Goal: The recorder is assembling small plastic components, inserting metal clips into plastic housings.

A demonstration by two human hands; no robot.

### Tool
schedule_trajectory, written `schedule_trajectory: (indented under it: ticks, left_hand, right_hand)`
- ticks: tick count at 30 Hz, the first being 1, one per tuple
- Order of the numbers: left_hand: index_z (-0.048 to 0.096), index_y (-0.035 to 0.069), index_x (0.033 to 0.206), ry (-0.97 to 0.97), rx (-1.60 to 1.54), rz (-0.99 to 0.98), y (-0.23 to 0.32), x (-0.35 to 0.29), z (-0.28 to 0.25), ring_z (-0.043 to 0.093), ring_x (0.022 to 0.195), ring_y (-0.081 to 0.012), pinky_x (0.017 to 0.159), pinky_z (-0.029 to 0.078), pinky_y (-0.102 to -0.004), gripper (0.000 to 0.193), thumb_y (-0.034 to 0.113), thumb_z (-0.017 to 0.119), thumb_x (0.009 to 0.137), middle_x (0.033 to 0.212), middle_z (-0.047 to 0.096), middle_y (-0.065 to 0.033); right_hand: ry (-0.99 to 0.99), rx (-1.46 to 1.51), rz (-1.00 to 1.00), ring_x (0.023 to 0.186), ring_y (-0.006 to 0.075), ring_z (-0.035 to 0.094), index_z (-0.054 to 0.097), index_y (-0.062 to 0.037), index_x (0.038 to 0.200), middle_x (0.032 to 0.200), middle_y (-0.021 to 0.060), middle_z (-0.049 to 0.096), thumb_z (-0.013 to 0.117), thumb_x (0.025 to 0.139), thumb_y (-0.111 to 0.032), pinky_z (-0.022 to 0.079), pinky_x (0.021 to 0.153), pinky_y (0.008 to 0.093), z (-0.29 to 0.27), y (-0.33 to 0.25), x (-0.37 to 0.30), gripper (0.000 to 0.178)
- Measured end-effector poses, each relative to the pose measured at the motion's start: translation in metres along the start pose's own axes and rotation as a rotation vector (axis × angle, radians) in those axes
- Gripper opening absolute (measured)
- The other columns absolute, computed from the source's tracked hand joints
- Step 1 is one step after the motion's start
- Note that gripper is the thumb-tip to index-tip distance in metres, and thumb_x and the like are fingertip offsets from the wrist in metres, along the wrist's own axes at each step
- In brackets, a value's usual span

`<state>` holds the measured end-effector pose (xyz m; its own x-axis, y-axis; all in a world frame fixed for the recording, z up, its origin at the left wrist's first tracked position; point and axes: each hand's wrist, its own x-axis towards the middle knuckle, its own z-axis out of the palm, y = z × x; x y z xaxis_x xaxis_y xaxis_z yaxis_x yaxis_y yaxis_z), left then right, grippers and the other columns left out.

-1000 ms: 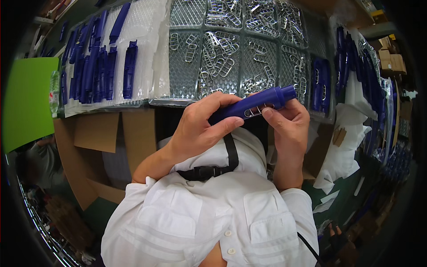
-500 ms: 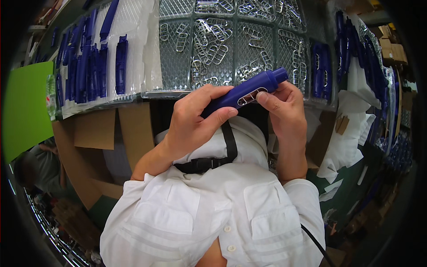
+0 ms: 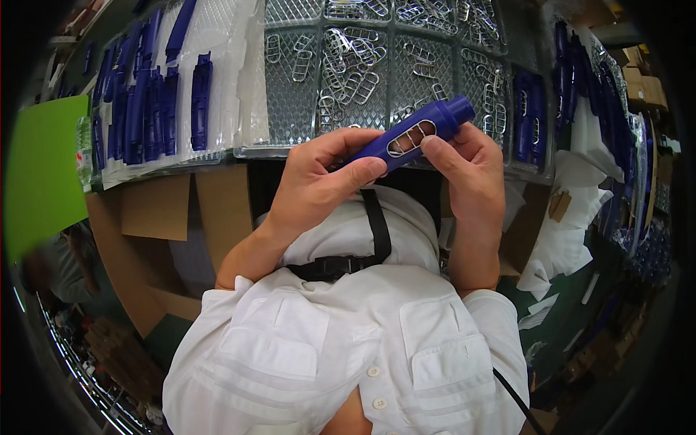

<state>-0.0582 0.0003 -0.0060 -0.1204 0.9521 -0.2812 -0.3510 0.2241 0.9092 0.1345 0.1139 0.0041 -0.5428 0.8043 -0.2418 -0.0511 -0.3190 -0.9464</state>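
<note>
Since the earlier frame, both hands have lifted the blue plastic housing (image 3: 412, 135) slightly higher and tilted its capped end further up toward the right. Left hand (image 3: 319, 181): fingers curled and pressed around the lower end of the housing, thumb laid along its side. Right hand (image 3: 467, 170): thumb and fingertips pinching the upper part beside the slot, where a silver metal clip (image 3: 407, 137) shows through the opening. The housing thus lies across both hands, held in the air above the person's white shirt (image 3: 348, 341). Risk, as a judgement: the clip appears only partly seated, so uneven thumb pressure could let it spring out or jam askew. Beyond the hands, just past the fingertips, stands a grey compartment tray (image 3: 435, 58) of loose clips; further left of the left hand, rows of finished blue housings (image 3: 145, 101) lie on white sheets.
</note>
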Motion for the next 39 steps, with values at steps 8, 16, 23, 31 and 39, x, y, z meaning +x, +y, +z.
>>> schedule_trajectory:
  ticks: [8, 16, 23, 31, 39]
  left_hand:
    - [0.062, 0.000, 0.138, 0.081, 0.338, 0.276, -0.004, -0.008, -0.003, 0.069, 0.097, -0.0183, 0.086, 0.055, -0.0297, 0.053, 0.014, 0.080, 0.091, 0.115, 0.072, -0.0123]
    - [0.062, 0.000, 0.135, 0.205, 0.883, 0.678, -0.008, -0.020, -0.010, 0.072, 0.098, -0.0355, 0.083, 0.060, -0.0386, 0.061, 0.003, 0.085, 0.078, 0.117, 0.071, -0.0201]
    - [0.062, -0.002, 0.132, 0.198, 0.944, 0.695, 0.002, -0.017, -0.019, 0.072, 0.105, -0.0352, 0.091, 0.059, -0.0385, 0.057, -0.004, 0.083, 0.079, 0.120, 0.071, -0.0220]
    - [0.057, -0.004, 0.139, 0.190, 0.376, 0.330, 0.062, 0.032, -0.060, 0.072, 0.094, -0.0154, 0.078, 0.059, -0.0274, 0.039, 0.018, 0.059, 0.107, 0.116, 0.073, -0.0129]
    - [0.056, -0.003, 0.129, 0.315, 0.142, 0.209, 0.179, 0.281, -0.209, 0.076, 0.093, -0.0240, 0.076, 0.064, -0.0314, 0.050, 0.041, 0.038, 0.113, 0.117, 0.073, -0.0201]
  right_hand:
    - [-0.041, 0.069, -0.004, 0.088, 0.0045, 0.063, 0.071, 0.0044, 0.118, 0.101, 0.0057, 0.074, 0.073, 0.097, -0.010, 0.048, 0.081, 0.0187, 0.001, -0.004, -0.001, 0.025]
    - [-0.068, 0.061, -0.017, 0.089, 0.0050, 0.064, 0.071, 0.0040, 0.120, 0.103, 0.0055, 0.075, 0.073, 0.097, -0.008, 0.049, 0.081, 0.0188, 0.001, -0.001, -0.001, 0.026]
    - [-0.065, 0.125, -0.021, 0.090, 0.0057, 0.064, 0.071, 0.0042, 0.117, 0.102, 0.0062, 0.075, 0.073, 0.096, -0.007, 0.049, 0.081, 0.0194, 0.002, -0.001, 0.007, 0.024]
    - [0.011, 0.053, -0.168, 0.104, 0.0158, 0.069, 0.066, 0.0053, 0.122, 0.111, 0.0129, 0.074, 0.065, 0.097, 0.000, 0.051, 0.093, 0.0264, 0.001, -0.013, 0.004, 0.026]
    - [0.100, -0.022, -0.084, 0.108, 0.0190, 0.069, 0.065, 0.0046, 0.121, 0.112, 0.0151, 0.074, 0.062, 0.098, 0.001, 0.050, 0.096, 0.0301, -0.013, -0.009, -0.020, 0.024]
